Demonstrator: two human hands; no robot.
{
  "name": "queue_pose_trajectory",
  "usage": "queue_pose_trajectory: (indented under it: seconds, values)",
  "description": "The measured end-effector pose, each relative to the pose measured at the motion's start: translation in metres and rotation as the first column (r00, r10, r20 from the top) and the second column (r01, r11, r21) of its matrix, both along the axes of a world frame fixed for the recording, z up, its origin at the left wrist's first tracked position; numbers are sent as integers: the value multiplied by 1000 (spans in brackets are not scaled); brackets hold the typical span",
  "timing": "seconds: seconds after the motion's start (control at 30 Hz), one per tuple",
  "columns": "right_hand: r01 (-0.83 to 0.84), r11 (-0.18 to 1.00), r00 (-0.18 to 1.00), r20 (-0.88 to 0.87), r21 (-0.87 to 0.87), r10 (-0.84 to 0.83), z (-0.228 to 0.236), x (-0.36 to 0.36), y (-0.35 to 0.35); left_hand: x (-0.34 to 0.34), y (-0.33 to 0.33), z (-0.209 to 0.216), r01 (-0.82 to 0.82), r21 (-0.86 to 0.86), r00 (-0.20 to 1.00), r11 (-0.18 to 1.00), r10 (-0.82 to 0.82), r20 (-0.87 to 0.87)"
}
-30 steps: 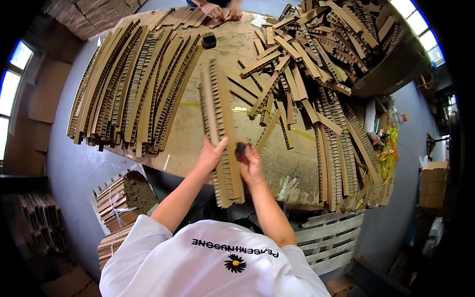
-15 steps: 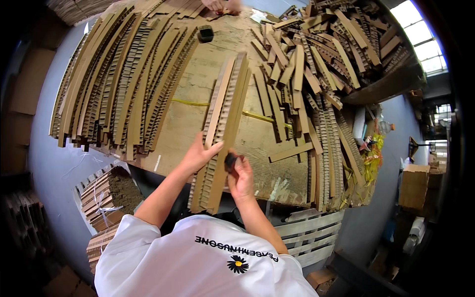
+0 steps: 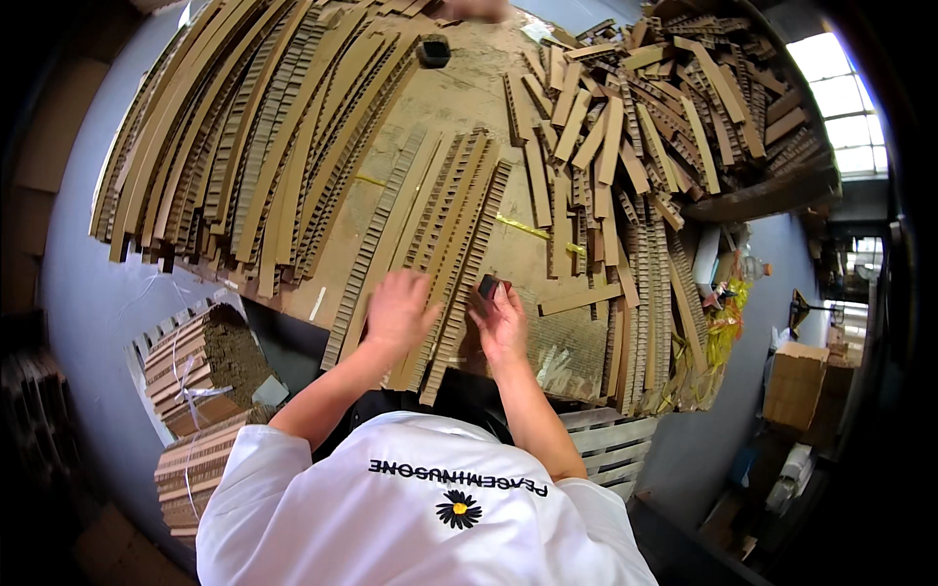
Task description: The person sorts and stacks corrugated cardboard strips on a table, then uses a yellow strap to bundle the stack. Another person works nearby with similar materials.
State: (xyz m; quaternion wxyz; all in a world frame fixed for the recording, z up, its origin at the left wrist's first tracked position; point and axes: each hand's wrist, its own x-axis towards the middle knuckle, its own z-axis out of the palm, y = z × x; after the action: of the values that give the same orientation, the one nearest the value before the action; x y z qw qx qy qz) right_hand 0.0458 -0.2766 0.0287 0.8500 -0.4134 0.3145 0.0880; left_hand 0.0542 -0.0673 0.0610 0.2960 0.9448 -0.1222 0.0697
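Observation:
Several long cardboard honeycomb strips (image 3: 445,225) lie side by side on the table in front of me, their near ends reaching over its edge. My left hand (image 3: 399,311) rests across these strips, slightly blurred, fingers spread and gripping nothing visible. Just right of them, my right hand (image 3: 504,327) is closed on a small dark block (image 3: 490,287), pinched between thumb and fingers and apart from the strips.
Long strips (image 3: 244,137) are stacked at the left, beside a small black container (image 3: 434,52). Short cardboard pieces (image 3: 611,137) heap up at the right. Yellow strapping (image 3: 523,227) crosses the tabletop (image 3: 391,156). Another person's blurred hand (image 3: 479,9) shows at the far edge. Tied bundles (image 3: 181,376) stand lower left.
The strips held together and tilted in my left hand now lie spread out on the table. My left hand has loosened its grip. My right hand, still holding the block, has moved slightly right.

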Motion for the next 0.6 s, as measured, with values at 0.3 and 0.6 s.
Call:
queue_pose_trajectory:
  seconds: [0.3,0.6]
  values:
    - [-61,998,997,47,29,60,-5,9,-16,0,-32,-28,-33,121,972,992,60,-228]
    - [-148,982,982,132,114,133,-15,-22,-98,-26,-85,-2,-75,366,984,928,127,-122]
